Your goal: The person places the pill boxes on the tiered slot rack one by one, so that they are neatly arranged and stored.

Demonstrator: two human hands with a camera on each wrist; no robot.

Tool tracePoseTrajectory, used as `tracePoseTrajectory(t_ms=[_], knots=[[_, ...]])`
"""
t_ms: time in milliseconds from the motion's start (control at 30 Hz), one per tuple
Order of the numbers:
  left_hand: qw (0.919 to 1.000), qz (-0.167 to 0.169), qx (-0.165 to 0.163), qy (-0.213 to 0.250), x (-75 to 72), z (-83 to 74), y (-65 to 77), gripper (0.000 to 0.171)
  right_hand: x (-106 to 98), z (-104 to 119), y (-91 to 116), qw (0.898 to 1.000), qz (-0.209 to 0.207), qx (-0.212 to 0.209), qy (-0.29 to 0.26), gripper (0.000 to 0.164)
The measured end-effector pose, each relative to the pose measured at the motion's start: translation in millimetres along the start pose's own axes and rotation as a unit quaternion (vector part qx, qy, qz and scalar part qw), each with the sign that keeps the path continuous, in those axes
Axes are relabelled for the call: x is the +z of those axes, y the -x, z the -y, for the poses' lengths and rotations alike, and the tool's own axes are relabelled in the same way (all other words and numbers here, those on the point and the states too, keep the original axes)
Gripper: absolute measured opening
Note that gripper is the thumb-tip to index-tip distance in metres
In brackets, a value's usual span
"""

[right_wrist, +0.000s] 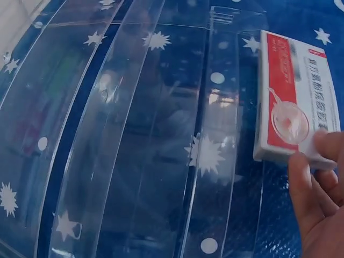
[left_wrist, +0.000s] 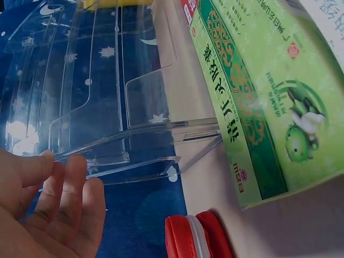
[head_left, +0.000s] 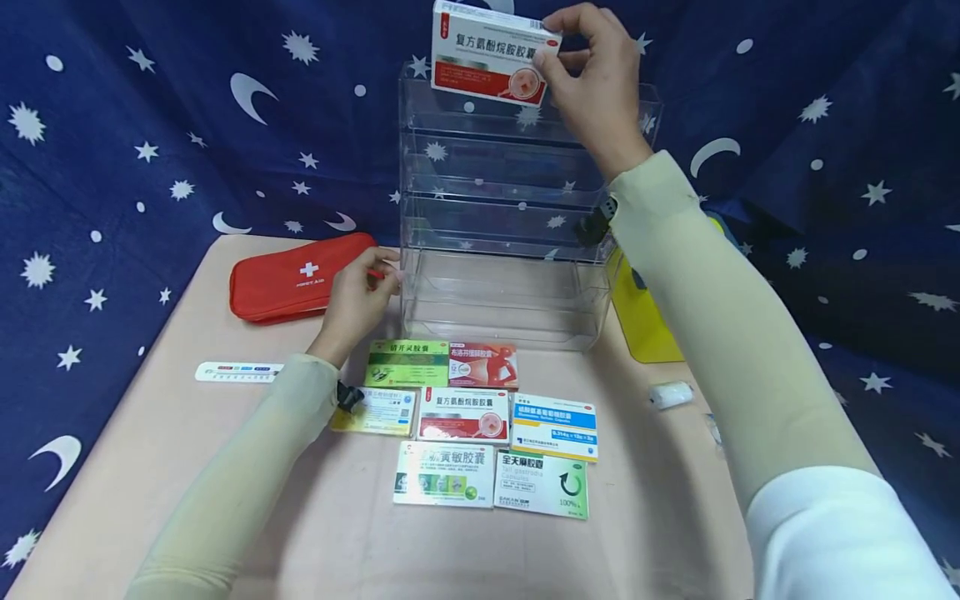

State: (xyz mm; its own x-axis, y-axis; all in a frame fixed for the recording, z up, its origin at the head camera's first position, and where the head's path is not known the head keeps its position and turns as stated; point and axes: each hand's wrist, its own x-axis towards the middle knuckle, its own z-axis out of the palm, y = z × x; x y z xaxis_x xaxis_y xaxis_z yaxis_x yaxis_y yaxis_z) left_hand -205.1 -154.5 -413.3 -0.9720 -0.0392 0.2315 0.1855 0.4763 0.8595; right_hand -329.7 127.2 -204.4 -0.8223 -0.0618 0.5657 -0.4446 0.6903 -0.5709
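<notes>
My right hand (head_left: 600, 83) pinches a red-and-white medicine box (head_left: 491, 54) by its right end, thumb in front. The box is held at the top of a clear plastic tiered rack (head_left: 506, 321); in the right wrist view the same medicine box (right_wrist: 293, 102) is beside the rack's upper tiers. Low at the rack's left side, my left hand (head_left: 362, 296) has its thumb and fingers at the side edge. In the left wrist view the left hand (left_wrist: 59, 209) pinches that clear edge. Just below the rack lies a green medicine box (head_left: 407, 364).
Several more medicine boxes lie in rows in front of the rack, among them a second red-and-white box (head_left: 463, 415). A red first-aid pouch (head_left: 300, 279) and a thermometer strip (head_left: 236, 372) lie left. Right of the rack are a yellow object (head_left: 645, 325) and a small white roll (head_left: 671, 394).
</notes>
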Motion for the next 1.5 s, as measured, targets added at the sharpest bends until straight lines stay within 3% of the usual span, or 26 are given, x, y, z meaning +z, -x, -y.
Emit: tracePoseTrajectory(t_ms=[467,667,933,1067,1200,1367,1500], knots=[[1.0,0.003,-0.007,0.006,0.7,-5.5,2.2,0.027,15,6,-4,0.998,0.06,-0.011,0.006,0.034],[0.9998,0.007,-0.019,0.001,2.6,-6.2,2.9,0.026,21,6,-4,0.995,0.082,-0.028,0.042,0.035],[0.9996,0.015,-0.025,0.003,3.2,-5.2,4.3,0.027,25,2,0,0.995,0.087,-0.017,0.04,0.035],[0.9996,0.012,-0.024,-0.004,2.9,-4.7,4.0,0.026,27,-1,1,0.996,0.088,-0.023,0.015,0.034],[0.9996,0.009,-0.025,-0.007,3.4,-4.5,3.6,0.027,27,-3,3,0.995,0.084,-0.038,0.031,0.034],[0.9996,0.007,-0.026,-0.004,4.7,-4.2,4.0,0.026,16,-6,16,0.993,0.05,-0.074,0.08,0.035],[0.9997,0.007,-0.025,0.002,4.3,-1.4,4.6,0.026,-2,-13,49,0.995,0.027,-0.084,0.04,0.029]])
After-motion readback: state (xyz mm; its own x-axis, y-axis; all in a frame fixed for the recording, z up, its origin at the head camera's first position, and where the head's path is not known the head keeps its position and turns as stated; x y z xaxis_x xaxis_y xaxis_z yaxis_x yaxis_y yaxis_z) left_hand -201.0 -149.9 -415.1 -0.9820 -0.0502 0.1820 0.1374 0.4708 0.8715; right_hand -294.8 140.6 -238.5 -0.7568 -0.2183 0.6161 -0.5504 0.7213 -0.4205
